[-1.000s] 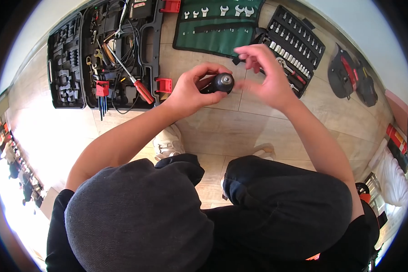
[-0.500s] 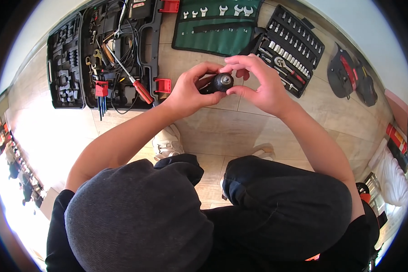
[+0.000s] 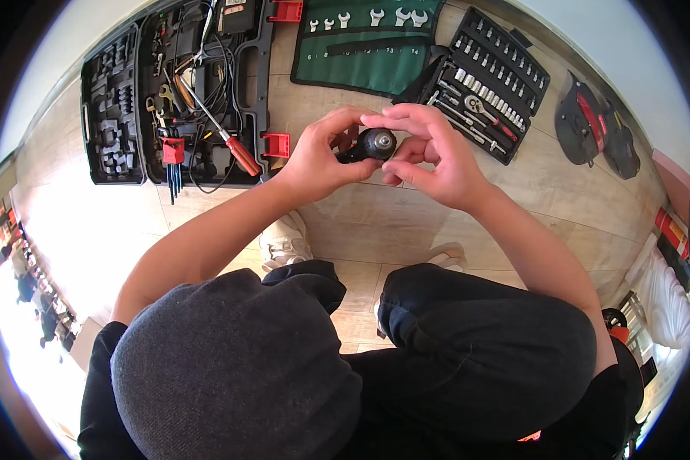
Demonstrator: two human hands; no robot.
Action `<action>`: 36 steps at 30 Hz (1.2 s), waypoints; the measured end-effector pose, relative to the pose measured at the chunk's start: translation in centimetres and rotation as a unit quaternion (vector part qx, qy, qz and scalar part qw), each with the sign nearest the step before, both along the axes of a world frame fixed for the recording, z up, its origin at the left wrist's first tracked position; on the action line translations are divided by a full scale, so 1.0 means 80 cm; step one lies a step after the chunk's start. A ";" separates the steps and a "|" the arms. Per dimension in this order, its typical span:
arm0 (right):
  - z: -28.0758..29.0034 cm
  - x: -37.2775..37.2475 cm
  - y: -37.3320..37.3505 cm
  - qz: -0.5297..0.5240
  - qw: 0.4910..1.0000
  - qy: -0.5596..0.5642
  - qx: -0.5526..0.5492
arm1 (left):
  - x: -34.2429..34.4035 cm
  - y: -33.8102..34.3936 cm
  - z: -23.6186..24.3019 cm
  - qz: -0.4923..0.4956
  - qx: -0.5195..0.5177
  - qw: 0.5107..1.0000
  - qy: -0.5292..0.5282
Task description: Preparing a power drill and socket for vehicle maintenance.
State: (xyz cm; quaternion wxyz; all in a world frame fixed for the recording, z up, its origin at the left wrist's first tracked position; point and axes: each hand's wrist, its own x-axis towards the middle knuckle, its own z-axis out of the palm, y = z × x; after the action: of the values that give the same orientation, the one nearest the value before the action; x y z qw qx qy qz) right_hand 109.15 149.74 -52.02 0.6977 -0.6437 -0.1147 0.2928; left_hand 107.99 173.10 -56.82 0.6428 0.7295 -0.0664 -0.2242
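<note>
Head view: left hand (image 3: 322, 157) grasping black round-nosed tool (image 3: 378, 144); right hand (image 3: 448, 165) at its 3 o'clock, fingers curved, grip unclear.

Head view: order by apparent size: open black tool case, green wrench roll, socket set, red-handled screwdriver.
1. Open black tool case
2. Green wrench roll, socket set: too alike to rank; roll cut off
3. Red-handled screwdriver

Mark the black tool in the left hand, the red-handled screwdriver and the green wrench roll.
Black tool (image 3: 379, 143), head view: its round end.
Red-handled screwdriver (image 3: 242, 156), head view: its handle.
Green wrench roll (image 3: 356, 69), head view: its bare fabric.
</note>
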 end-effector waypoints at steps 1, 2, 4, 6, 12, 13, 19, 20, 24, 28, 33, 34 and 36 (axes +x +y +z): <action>0.002 0.001 0.001 0.004 0.999 0.033 0.002 | -0.001 0.001 -0.001 -0.003 -0.017 1.000 0.025; 0.000 0.003 -0.001 0.004 0.999 0.033 0.002 | -0.002 0.000 -0.002 -0.007 -0.037 0.998 0.051; -0.004 0.010 -0.005 0.063 0.998 0.001 -0.015 | -0.003 -0.002 -0.003 -0.011 -0.033 0.998 0.045; -0.006 0.012 -0.006 0.071 0.997 -0.008 -0.010 | -0.002 -0.001 -0.002 -0.015 -0.026 0.999 0.038; -0.021 0.012 -0.011 0.083 0.994 -0.058 0.036 | -0.002 -0.004 0.002 -0.014 -0.065 0.996 0.059; -0.021 0.012 -0.011 0.088 0.992 -0.078 0.042 | -0.002 -0.001 0.006 -0.035 -0.037 0.995 0.081; -0.026 0.007 -0.007 0.075 0.988 -0.128 0.050 | 0.003 0.004 0.011 -0.063 -0.002 0.993 0.097; -0.028 0.004 -0.006 0.075 0.988 -0.128 0.050 | 0.003 0.003 0.011 -0.061 -0.003 0.994 0.091; -0.026 -0.003 -0.001 0.036 0.994 -0.080 0.072 | 0.002 -0.004 0.015 -0.025 -0.005 0.999 0.030; -0.025 -0.005 -0.003 0.034 0.996 -0.062 0.053 | 0.006 -0.003 0.020 -0.055 0.060 0.994 -0.078; -0.016 0.000 -0.008 0.043 0.998 -0.037 0.035 | 0.005 -0.019 0.049 -0.034 0.110 0.975 -0.187; -0.014 0.001 -0.008 0.052 0.997 -0.051 0.021 | 0.002 -0.024 0.052 -0.036 0.125 0.970 -0.205; -0.015 0.000 -0.006 0.053 0.997 -0.054 0.030 | 0.002 -0.023 0.059 -0.037 0.142 0.964 -0.223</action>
State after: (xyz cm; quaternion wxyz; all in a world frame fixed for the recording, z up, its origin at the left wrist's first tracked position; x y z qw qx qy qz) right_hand 109.16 149.26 -53.25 0.6930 -0.6303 -0.1952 0.2904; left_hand 108.17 171.25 -52.11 0.4930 0.8417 -0.2025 -0.0870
